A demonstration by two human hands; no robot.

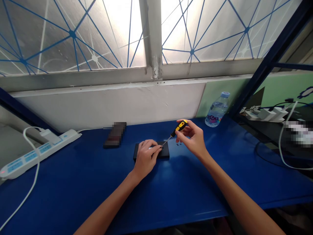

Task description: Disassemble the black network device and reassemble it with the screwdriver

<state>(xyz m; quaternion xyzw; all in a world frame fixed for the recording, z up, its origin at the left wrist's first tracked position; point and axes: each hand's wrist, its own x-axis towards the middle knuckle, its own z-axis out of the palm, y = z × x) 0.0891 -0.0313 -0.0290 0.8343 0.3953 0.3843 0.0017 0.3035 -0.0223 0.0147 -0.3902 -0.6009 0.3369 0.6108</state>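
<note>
- Yellow-black screwdriver (180, 126) is grasped by the right hand (195, 137), seemingly for turning.
- Black case (165, 153) is likely steadied by the left hand (146, 157); its fingers' grip cannot be told.

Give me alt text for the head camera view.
A person's right hand holds a black-and-yellow-handled metal screwdriver angled down at a flat black rectangular box under the left hand, on a glossy blue table. A clear plastic water bottle stands behind, rightward.

One screwdriver (181, 125), one flat black box (165, 152), one bottle (216, 111)
</note>
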